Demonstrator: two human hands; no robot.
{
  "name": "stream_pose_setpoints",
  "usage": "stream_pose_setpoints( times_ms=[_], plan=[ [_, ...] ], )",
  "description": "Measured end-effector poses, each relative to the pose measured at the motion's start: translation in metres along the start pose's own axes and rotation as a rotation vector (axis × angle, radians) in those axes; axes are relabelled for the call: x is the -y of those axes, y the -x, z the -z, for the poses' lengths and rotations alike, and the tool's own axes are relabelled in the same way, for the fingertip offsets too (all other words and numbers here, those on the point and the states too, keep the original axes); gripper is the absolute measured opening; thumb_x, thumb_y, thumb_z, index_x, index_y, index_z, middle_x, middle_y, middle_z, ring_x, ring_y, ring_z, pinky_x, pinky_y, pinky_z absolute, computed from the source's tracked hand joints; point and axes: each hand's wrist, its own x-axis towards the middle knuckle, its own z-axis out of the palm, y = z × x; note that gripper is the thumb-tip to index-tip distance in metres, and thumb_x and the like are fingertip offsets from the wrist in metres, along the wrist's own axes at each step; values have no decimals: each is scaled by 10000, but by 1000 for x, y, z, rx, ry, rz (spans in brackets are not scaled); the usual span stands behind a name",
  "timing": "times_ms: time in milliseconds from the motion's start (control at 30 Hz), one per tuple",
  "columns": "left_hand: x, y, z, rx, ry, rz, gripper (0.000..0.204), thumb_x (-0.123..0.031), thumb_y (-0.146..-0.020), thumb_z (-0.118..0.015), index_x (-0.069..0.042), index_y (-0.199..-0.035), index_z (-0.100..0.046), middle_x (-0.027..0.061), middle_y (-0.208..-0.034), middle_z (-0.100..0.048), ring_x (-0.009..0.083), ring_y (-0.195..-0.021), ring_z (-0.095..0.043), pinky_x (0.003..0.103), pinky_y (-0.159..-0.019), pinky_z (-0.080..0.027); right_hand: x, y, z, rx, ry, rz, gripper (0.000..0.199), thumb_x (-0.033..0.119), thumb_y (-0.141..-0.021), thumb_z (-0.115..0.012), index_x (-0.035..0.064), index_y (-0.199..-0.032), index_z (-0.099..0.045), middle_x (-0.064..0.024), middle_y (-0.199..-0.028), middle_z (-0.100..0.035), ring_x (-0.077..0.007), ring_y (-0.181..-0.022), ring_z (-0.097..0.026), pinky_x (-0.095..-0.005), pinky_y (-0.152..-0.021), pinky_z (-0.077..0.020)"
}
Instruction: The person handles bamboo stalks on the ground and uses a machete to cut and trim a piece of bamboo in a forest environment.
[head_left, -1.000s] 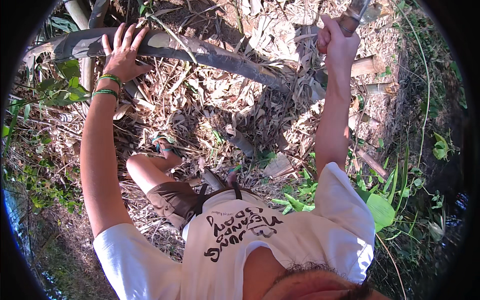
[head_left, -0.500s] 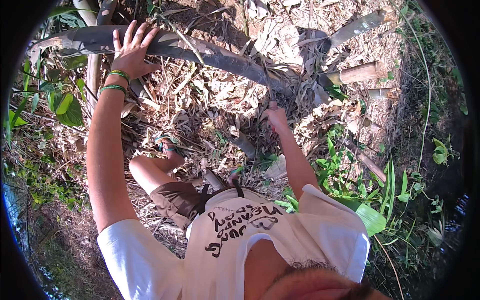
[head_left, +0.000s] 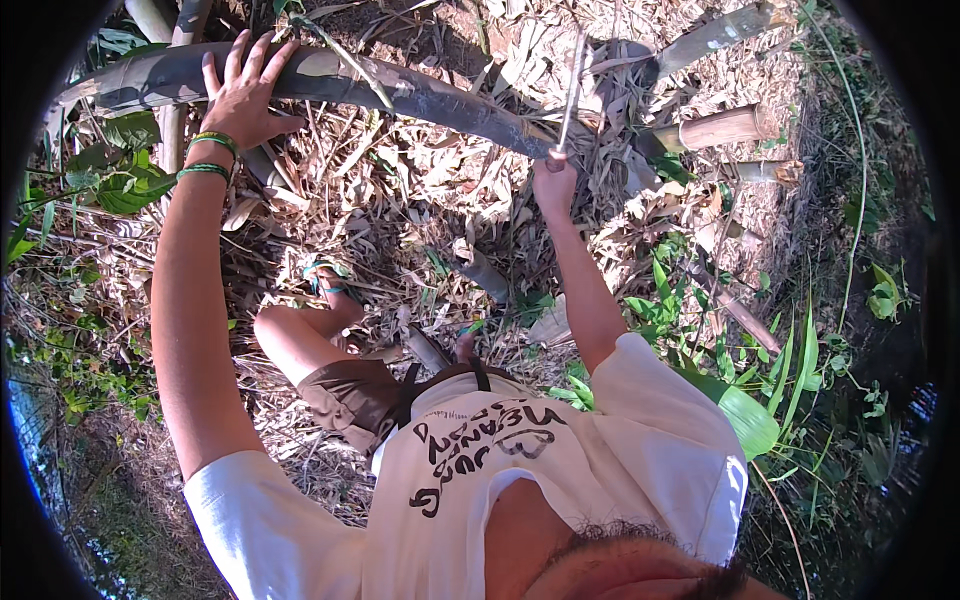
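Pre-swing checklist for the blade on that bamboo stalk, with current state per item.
1. Left hand braces the bamboo stalk: ok, palm flat on it.
2. Right hand grips the blade handle: ok, fist closed.
3. Blade aligned with the stalk: ok, its lower end sits at the stalk's dark end.
4. Left hand apart from the blade: ok, well along the stalk.
5. Bent leg out of the blade's line: ok, lower and to the left.
6. Edge sharpness, blade thin and blurred: cannot tell.
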Motion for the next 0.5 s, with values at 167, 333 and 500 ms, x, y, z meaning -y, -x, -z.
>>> stream_pose_setpoints(
  times_ms=[167, 333, 500],
  plan=[
    [-8, -6, 17, 72, 30, 9, 1103, -632, -690, -810, -310, -1593, -266, 32, -1653, -242, 304, -1564, -98, 692, -1211, -52, -83, 35, 13, 549, -240, -798, 179, 142, -796, -751, 16, -807, -625, -70, -669, -622, -165, -498, -568, -342, -477, -421],
    [-4, -3, 13, 8, 77, -18, 1114, -621, -677, -820, -312, -1596, -270, 62, -1650, -256, 305, -1564, -98, 702, -1205, -62, -4, -20, 57, 299, 147, -151, 227, 192, -845, -796, 12, -866, -659, -26, -682, -620, -112, -495, -520, -330, -489, -409],
    [0, -1, 7, 26, 49, -14, 1143, -621, -668, -825, -331, -1606, -239, 64, -1659, -228, 320, -1560, -108, 726, -1191, -56, 260, -105, 158, 58, -479, 283, 247, 195, -909, -764, 10, -844, -615, -7, -632, -531, -94, -529, -479, -259, -529, -414]
  ],
)
